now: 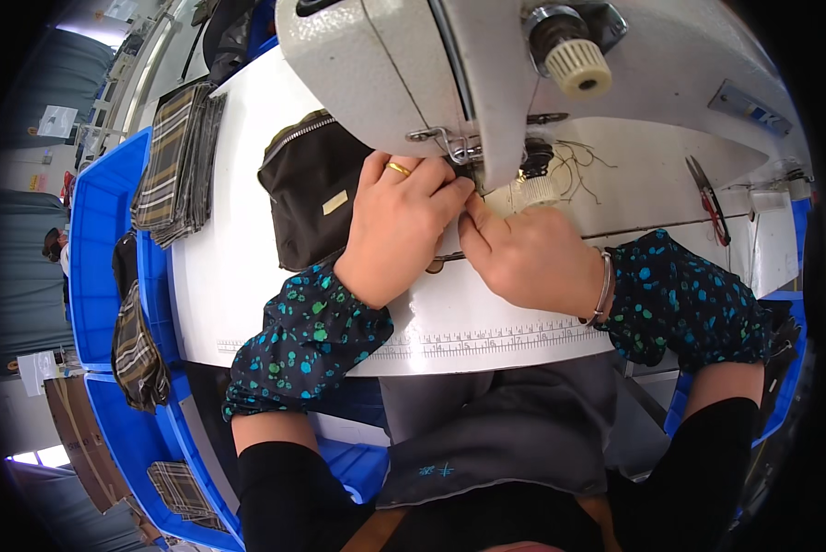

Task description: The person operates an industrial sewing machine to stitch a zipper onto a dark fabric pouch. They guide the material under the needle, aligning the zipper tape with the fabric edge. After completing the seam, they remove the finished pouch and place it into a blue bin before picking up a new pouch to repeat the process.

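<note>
Your left hand (399,225), in the head view, lies palm down with bent fingers on the right edge of a dark zippered piece (307,207). Your right hand (534,258) comes in from the other side, its fingers curled and its thumb and forefinger drawn together. Your fingertips meet just beside the needle area of the sewing machine (385,69). They cover whatever lies beneath, so whether either hand grips material cannot be told.

The dark zippered piece lies flat on the white table (224,276), left of the machine's needle area; its zipper runs along the upper edge, and a small tan label (335,203) shows on its face. Your left hand hides its right part. You wear a gold ring (399,169) on the left hand and a bracelet (604,290) at the right wrist.

Loose dark threads (574,175) lie on the table beyond your right hand. Red-handled snips (710,204) lie farther right, well apart from your hands. A ruler scale (450,345) runs along the table's near edge. On the left, a stack of plaid pieces (181,152) sits at the table's far corner, near a blue bin (100,262).
</note>
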Motion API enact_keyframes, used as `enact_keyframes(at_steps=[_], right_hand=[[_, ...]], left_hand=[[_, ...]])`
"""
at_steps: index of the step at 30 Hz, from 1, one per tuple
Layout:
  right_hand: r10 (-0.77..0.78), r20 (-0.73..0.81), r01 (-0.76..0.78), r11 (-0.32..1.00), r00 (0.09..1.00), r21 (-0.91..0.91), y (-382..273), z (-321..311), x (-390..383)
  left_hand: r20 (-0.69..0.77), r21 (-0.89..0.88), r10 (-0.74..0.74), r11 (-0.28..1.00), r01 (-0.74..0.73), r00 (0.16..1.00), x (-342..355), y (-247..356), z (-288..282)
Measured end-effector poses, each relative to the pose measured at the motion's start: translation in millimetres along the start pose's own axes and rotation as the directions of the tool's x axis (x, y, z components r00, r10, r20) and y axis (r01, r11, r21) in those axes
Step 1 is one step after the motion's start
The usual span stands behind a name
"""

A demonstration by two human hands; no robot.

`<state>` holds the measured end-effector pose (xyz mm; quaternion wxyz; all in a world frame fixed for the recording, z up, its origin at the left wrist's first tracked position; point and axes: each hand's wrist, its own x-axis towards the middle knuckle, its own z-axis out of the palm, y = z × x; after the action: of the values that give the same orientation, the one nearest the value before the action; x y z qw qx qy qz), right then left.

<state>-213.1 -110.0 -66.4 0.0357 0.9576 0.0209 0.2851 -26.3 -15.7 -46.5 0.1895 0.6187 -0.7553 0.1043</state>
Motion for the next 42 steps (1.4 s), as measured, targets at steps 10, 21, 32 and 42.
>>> enact_keyframes(at_steps=[10, 21, 32, 42], right_hand=[[0.042, 0.016, -0.042, 0.999, 0.999, 0.019, 1.5, -4.3, -1.8], [-0.007, -0.004, 0.007, 1.000, 1.000, -0.008, -2.6, -2.7, -4.9], [-0.047, 0.038, 0.045, 0.998, 0.998, 0.042, -8.6, -5.7, -11.4], [-0.041, 0.022, 0.039, 0.996, 0.999, 0.076, -7.0, -5.3, -10.6]], left_hand=[[-0.111, 0.032, -0.043, 0.998, 0.047, 0.993, -1.0, 3.7, -12.7], [-0.097, -0.014, 0.036, 0.999, -0.037, 0.995, 1.6, 0.3, -5.3], [-0.039, 0.064, 0.033, 0.998, -0.030, 0.999, 1.7, 3.6, -5.7], [-0.015, 0.109, 0.022, 0.994, -0.020, 1.000, 1.7, 1.1, -5.9]])
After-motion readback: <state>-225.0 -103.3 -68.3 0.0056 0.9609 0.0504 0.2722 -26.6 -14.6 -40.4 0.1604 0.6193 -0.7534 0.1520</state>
